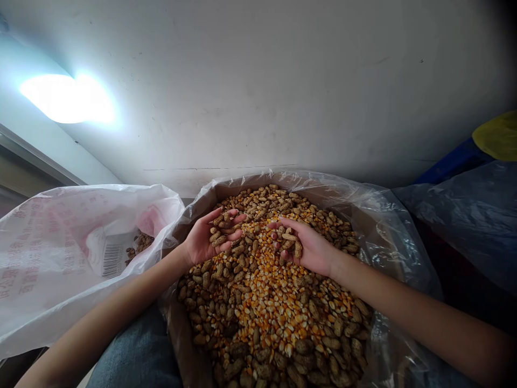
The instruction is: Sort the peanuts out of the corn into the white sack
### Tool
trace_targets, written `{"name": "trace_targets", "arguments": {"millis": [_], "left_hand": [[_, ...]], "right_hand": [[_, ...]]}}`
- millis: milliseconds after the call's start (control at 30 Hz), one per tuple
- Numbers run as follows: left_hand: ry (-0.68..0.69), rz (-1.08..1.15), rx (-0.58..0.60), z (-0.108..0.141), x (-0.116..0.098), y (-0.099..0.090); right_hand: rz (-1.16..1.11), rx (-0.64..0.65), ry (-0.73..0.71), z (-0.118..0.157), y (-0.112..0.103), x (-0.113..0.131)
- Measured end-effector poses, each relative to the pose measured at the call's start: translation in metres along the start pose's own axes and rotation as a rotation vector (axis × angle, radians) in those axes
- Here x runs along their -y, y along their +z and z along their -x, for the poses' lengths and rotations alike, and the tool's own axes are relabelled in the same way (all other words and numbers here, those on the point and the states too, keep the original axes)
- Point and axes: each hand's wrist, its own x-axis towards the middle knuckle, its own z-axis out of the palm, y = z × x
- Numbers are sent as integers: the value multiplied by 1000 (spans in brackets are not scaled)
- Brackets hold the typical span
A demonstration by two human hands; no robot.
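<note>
Both hands are above a large lined bag filled with yellow corn kernels (269, 291) and unshelled peanuts (315, 350). My left hand (202, 240) is turned palm up, its fingers spread and slightly curled, with several peanuts (218, 238) resting on them. Opposite it, my right hand (311, 248) is cupped with its palm facing left and up, and it holds several peanuts (288, 237) against the fingers. A short gap separates the two hands. Corn lies thickest in the middle of the heap, and peanuts are mostly around its edges.
A white woven sack (52, 242) with pink print and a barcode stands at the left, some peanuts (141, 245) inside. Clear plastic lining (388, 231) rims the big bag. Behind rises a pale wall (258, 97). Dark plastic (464, 210) and something yellow (498, 137) are at right.
</note>
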Motion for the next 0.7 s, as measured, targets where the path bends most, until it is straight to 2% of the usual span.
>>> {"name": "trace_targets", "arguments": {"millis": [367, 600, 700], "left_hand": [[-20, 30, -82, -1, 0, -1], [-63, 9, -73, -1, 1, 2], [-42, -15, -108, -2, 2, 1]], "right_hand": [[11, -3, -14, 4, 3, 2], [-10, -8, 4, 3, 4, 2], [-20, -6, 5, 3, 4, 2]]}}
